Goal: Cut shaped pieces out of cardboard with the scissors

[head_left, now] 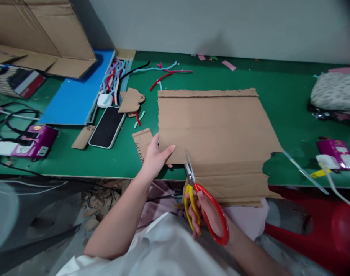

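A large brown cardboard sheet (218,126) lies on the green table, its ragged lower part hanging past the front edge. My left hand (157,156) grips the sheet's near left corner, thumb on top and fingers underneath. In my right hand (199,212) is a pair of scissors (190,178) with one red and one yellow handle. Their blades are spread at the sheet's near edge, one above the cardboard and the other partly hidden below. Beside my left hand lies a small cardboard scrap (143,142) with printed writing.
Left of the sheet are a phone (107,127), cut cardboard pieces (131,100), pipe cleaners (114,74) and a blue board (77,96). Purple power strips (38,142) with cables sit at both sides. A red stool (307,230) stands below the table at right.
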`<state>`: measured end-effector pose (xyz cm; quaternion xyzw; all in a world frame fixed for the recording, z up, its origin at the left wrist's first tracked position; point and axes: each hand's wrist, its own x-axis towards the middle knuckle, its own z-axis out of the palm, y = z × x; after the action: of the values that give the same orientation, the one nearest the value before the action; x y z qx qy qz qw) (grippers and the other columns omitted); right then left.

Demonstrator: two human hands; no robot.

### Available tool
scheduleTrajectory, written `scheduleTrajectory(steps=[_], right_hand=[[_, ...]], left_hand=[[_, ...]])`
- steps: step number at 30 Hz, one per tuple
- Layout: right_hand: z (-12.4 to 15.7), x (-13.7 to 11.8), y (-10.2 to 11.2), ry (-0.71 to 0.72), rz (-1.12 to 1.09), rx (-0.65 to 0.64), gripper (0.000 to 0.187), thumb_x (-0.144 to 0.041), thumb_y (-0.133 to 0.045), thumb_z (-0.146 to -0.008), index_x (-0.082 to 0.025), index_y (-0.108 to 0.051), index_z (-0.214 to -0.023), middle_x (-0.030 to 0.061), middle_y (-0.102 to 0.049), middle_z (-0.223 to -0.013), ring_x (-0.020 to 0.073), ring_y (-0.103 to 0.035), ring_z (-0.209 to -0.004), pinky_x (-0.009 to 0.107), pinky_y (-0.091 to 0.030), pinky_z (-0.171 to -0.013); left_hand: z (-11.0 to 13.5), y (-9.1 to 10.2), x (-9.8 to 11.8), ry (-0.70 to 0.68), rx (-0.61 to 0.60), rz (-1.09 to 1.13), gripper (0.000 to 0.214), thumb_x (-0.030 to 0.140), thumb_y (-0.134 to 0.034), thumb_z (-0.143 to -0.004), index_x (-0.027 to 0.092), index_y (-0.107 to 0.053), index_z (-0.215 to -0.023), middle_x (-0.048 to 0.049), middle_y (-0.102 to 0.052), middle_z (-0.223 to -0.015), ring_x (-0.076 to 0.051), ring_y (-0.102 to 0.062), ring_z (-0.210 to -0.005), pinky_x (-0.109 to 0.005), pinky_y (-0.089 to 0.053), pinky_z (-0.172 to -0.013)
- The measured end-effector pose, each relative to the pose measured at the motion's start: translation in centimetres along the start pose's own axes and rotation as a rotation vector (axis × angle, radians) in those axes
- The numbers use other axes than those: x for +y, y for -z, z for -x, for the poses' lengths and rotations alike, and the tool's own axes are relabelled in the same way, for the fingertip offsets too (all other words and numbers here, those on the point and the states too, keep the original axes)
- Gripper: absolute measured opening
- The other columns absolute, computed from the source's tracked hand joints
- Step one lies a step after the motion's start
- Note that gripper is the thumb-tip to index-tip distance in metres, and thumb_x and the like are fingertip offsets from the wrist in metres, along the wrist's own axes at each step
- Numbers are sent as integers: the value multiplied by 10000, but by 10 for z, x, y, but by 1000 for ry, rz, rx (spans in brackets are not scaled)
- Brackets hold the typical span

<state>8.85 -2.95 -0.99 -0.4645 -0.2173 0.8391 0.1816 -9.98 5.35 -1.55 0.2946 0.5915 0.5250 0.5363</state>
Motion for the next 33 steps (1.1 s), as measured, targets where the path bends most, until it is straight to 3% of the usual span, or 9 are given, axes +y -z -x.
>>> scheduleTrajectory(steps=[12, 21, 33], right_hand=[[-1, 5, -2, 14, -40, 68, 623, -731, -597, -644, -201, -512, -960, -99, -506, -462, 47, -411, -273, 217, -487, -311], [-5, 5, -4, -6, -65, 36, 830, -854, -575, -471, -197, -506, -973, -97, -489, -493, 44, -409, -333, 255, -517, -376], [-3, 6, -7, -34, -56, 37, 794, -824, -595, -508, -215, -473, -1003, -97, -510, -504, 44, -410, -303, 253, -517, -374]], left_hand=[[0, 0, -4, 7, 40, 16, 606, 284, -711, -715, 237, -423, -1246, -115, -584, -1241, -168, -669, -636, -174, -462, -293], [1, 0, -6, -18, 33, 43, 598, 277, -719, -710, 244, -435, -1236, -105, -592, -1221, -148, -640, -574, -183, -455, -263], [3, 0, -9, -25, 44, 79, 586, 279, -720, -706, 235, -434, -1215, -109, -604, -1194, -153, -637, -569, -186, -448, -257]])
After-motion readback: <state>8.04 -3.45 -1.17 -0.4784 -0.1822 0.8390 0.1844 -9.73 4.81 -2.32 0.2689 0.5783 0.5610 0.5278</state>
